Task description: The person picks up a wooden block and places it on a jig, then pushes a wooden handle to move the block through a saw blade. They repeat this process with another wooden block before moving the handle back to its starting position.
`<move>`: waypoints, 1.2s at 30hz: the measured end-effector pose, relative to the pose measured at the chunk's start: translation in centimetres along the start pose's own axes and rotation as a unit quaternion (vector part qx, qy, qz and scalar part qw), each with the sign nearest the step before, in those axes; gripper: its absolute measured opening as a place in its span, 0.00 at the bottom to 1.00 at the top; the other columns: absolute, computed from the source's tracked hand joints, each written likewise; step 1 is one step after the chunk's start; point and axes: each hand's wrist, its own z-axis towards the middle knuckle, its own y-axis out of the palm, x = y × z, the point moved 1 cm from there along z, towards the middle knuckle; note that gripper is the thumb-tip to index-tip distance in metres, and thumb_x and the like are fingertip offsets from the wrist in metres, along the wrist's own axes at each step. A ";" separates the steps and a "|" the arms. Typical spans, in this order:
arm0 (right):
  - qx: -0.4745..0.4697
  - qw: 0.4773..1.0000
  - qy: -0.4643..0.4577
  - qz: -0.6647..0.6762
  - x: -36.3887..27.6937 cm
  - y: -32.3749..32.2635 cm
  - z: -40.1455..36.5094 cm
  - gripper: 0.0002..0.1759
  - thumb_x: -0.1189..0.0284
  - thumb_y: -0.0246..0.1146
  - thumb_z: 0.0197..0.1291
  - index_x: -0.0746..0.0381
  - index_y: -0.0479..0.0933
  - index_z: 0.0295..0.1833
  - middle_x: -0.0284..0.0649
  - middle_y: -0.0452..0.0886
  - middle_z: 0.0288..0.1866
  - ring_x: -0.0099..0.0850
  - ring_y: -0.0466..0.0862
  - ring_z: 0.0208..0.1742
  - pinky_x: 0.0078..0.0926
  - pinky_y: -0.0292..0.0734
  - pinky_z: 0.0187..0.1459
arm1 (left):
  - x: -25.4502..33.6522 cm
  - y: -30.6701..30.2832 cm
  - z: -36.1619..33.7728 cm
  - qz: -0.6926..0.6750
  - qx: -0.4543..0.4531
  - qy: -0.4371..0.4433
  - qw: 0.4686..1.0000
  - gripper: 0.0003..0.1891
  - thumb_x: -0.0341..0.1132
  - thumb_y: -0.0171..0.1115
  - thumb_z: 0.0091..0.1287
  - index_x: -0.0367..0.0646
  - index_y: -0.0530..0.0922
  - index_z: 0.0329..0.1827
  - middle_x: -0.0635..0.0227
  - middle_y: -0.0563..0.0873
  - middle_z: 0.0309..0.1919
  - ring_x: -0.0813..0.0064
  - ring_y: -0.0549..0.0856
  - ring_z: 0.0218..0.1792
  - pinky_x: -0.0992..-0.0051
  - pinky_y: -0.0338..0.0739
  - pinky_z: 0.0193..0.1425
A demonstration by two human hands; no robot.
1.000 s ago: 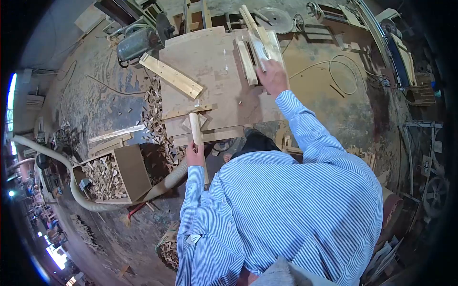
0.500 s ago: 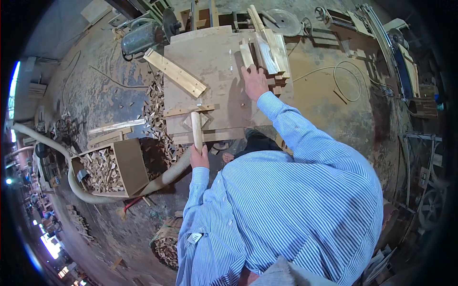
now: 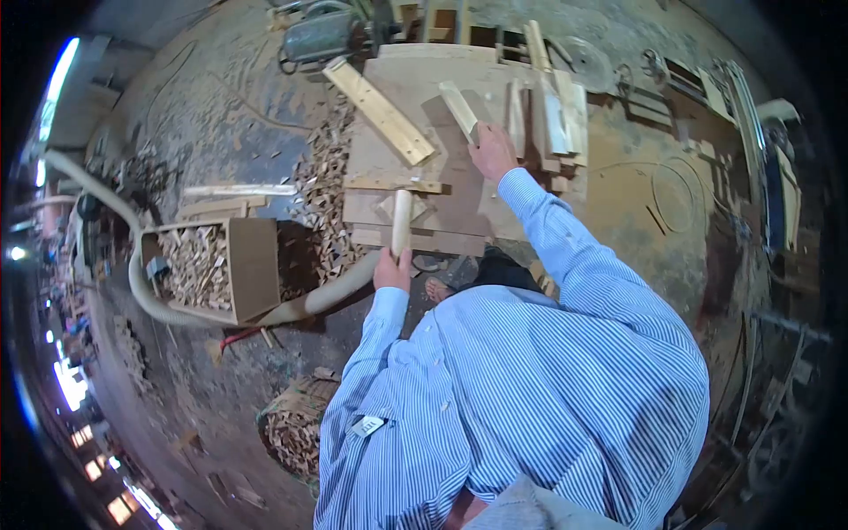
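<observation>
My left hand (image 3: 393, 270) is closed around the near end of a pale wooden piece (image 3: 402, 221), which points away from me over the near edge of the worktable (image 3: 459, 190). In my right hand (image 3: 493, 152) is a flat wooden strip (image 3: 458, 108), gripped by its near end and tilted over the board surface. Right of that hand lies a stack of wooden strips (image 3: 565, 110). Under the far end of the left-hand piece sits a small angled wood block (image 3: 422, 210), beside a crosswise wooden batten (image 3: 371, 184).
A long plank (image 3: 380, 110) with holes lies diagonally on the table. A motor (image 3: 318, 40) stands beyond it. At left are a box (image 3: 256, 265) of wood offcuts, a thick hose (image 3: 331, 294) and scattered scraps (image 3: 322, 168). A basket (image 3: 296, 433) of offcuts stands nearer.
My right hand has moved left, away from the stack, with the wooden strip now in its grip. My left hand still holds its piece. The whole view has shifted.
</observation>
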 end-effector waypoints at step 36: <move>-0.117 0.972 0.041 0.201 -7.0 13.9 23.0 0.17 0.60 0.64 0.68 0.57 0.87 0.56 0.53 0.87 0.53 0.53 0.85 0.54 0.45 0.79 0.61 | 7.4 0.6 7.3 0.152 -0.090 -0.124 0.976 0.33 0.66 0.52 0.75 0.37 0.74 0.49 0.43 0.89 0.35 0.41 0.88 0.40 0.47 0.81 0.45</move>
